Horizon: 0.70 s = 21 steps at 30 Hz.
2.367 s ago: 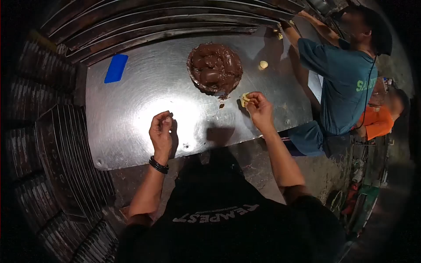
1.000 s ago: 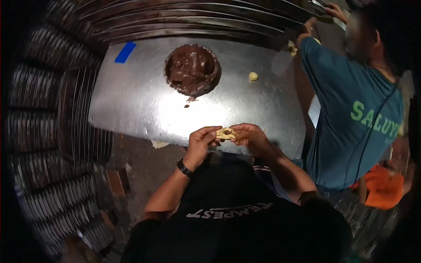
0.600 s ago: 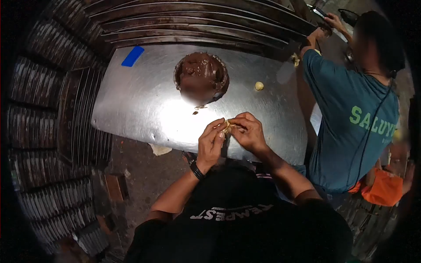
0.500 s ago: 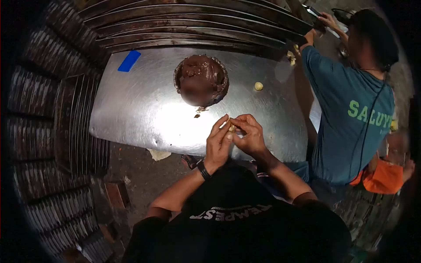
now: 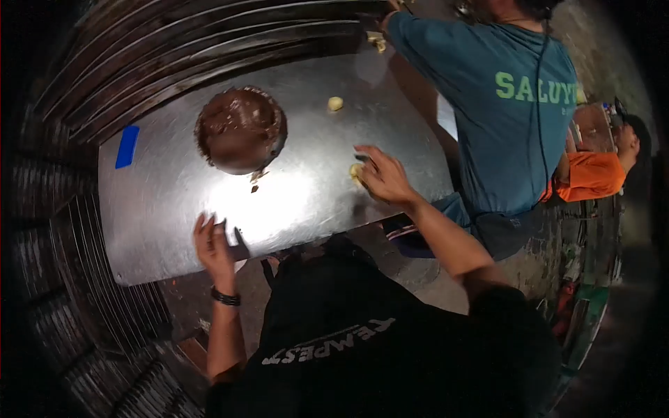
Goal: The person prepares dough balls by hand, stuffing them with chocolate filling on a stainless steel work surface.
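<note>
My left hand is over the near edge of the metal table, its fingers apart and nothing visible in them. Farther right, my right hand has a small pale-yellow, dough-like lump at its thumb and lower fingers, while the index finger stretches out above it. Whether the lump also touches the tabletop is hard to tell. A round bowl heaped with a glossy brown paste sits between and beyond my hands. Another pale-yellow ball lies on the table right of the bowl.
A blue flat piece lies at the table's left end. Stacked dark metal trays line the far side, and racks stand at left. A co-worker in a teal shirt is close on the right. Brown crumbs lie near the bowl.
My hands, earlier together around the pale lump, have parted: the left moved left and opened, the right moved right with the lump. The view has turned, shifting the table leftward.
</note>
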{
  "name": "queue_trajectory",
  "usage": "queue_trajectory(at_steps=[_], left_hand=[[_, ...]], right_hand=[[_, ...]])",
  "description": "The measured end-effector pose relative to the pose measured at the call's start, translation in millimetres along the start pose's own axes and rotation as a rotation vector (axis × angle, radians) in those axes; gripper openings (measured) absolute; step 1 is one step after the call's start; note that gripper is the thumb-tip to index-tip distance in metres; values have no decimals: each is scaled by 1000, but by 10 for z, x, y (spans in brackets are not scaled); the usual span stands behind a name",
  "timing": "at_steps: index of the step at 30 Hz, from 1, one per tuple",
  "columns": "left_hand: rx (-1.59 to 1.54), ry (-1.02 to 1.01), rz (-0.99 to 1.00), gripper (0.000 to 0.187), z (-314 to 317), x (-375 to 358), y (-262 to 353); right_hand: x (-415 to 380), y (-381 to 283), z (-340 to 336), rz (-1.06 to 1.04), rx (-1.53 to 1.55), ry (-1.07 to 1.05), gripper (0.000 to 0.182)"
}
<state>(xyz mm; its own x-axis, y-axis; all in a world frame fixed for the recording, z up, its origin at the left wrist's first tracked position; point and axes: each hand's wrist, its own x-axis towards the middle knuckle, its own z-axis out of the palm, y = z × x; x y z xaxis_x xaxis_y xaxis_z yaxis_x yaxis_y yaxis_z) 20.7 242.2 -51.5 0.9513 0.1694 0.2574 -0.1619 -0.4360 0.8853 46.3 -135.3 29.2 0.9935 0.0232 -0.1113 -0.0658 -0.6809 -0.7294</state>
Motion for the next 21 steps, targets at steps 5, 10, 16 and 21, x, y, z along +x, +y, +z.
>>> queue_trajectory(at_steps=[5, 10, 16, 21], left_hand=[[431, 214, 68, 30, -109, -88, -566], [689, 192, 84, 35, 12, -141, -329], [639, 250, 100, 32, 15, -176, -339], [599, 221, 84, 34, 36, -109, -350]], right_hand=[[454, 422, 661, -394, -355, 60, 54], [343, 991, 222, -834, -163, -157, 50], [632, 506, 776, -465, -210, 86, 32], [510, 1013, 470, -757, -193, 103, 18]])
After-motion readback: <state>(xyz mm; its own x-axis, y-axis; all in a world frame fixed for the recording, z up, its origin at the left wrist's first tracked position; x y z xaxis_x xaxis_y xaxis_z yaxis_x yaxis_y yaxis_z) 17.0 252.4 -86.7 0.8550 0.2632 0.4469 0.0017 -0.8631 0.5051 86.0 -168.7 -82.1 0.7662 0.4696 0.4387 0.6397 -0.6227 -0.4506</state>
